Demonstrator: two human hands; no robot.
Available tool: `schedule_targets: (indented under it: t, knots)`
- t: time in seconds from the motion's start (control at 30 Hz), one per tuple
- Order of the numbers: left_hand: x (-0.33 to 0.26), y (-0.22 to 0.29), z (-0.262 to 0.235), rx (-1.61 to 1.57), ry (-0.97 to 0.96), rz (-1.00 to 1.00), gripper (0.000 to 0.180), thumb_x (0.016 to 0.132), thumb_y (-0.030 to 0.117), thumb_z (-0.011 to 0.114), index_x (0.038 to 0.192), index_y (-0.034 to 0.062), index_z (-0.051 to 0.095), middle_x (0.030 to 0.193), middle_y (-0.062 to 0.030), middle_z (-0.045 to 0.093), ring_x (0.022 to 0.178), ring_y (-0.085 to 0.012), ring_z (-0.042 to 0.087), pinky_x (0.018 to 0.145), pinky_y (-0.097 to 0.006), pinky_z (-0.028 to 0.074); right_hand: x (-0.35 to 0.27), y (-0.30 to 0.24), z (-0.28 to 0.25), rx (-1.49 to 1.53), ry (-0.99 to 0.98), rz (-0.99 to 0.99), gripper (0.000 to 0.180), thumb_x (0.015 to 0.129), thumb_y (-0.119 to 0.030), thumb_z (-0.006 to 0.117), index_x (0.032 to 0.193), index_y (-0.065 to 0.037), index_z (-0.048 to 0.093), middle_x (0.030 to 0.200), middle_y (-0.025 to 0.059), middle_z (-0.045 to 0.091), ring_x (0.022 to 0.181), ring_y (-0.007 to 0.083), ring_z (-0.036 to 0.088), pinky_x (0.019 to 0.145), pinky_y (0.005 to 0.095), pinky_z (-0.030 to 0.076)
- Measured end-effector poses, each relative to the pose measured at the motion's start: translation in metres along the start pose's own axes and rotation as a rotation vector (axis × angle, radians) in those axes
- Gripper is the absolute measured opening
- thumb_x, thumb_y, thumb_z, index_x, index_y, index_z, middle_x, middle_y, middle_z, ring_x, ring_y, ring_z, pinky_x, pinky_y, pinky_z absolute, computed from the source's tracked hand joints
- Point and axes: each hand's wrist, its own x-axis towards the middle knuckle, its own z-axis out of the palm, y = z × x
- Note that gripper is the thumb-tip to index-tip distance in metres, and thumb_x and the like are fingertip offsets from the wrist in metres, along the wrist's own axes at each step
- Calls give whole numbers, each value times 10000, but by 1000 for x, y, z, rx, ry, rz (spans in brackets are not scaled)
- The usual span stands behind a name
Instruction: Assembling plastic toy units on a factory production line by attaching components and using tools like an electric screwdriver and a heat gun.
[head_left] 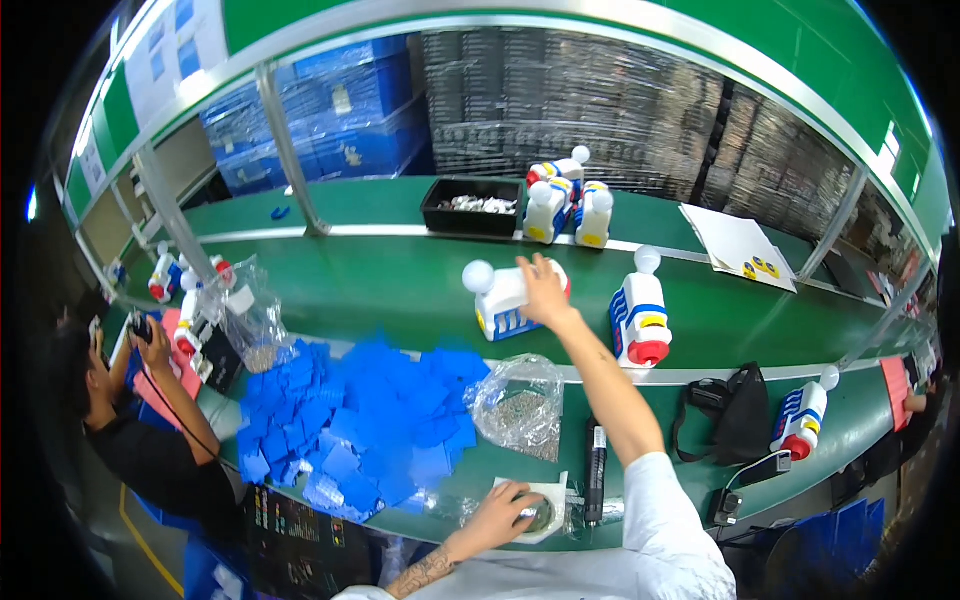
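Across the green bench, my right hand reaches over a white toy and grips its body near the red end. The toy has blue ribs, yellow patches and a white ball on its left end. Close to my body, my left hand rests with fingers apart on a white square piece with a round greenish middle; what lies under the fingers is partly hidden. A similar toy, red end toward me, stands right of my right arm. Beyond my left hand lies a clear bag of small metal-looking parts.
Blue flat pieces are heaped at the left. Right of my left hand lies a black cylindrical tool, with a black pouch farther right. A black bin and several toys stand behind. Another person works at the left.
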Motion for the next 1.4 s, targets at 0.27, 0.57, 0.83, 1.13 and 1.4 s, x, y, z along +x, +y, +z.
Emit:
schedule_targets:
  t: [0.27,0.57,0.83,1.13,1.4]
  knots:
    - [-17,4,0,-9,-16,12,336,744,132,667,1071,93,600,1089,-138,516,1159,-346,435,960,-415,386,8,-32,15,-25,-208,88,1066,555,-179,815,1419,-155,192,1420,100,288,1342,341,219,1050,616,172]
    - [6,2,-10,-1,-43,53,307,713,115,674,1013,76,621,1007,-128,569,1083,-358,469,937,-434,386,-34,-4,8,-133,36,23,663,650,-130,705,1255,-170,438,1202,117,447,1204,329,377,934,649,307]
    - [-10,-4,3,84,-23,62,281,693,127,678,967,77,643,969,-123,591,1111,-379,451,955,-447,367,-15,1,30,-5,71,103,717,727,-89,638,1369,-164,326,1405,155,327,1333,334,263,1078,500,210]
    - [3,-7,-5,164,13,73,258,668,108,667,926,95,668,896,-66,610,985,-276,491,814,-410,373,-24,72,-39,-60,302,425,380,726,-112,596,1104,-116,554,1131,110,550,1112,295,496,940,661,289]
    - [19,-14,0,174,35,4,145,673,93,658,813,77,688,789,-99,598,905,-287,488,785,-412,366,-112,186,-63,-308,-7,1026,769,770,-311,627,1415,-235,215,1415,218,254,1280,463,269,916,725,233]
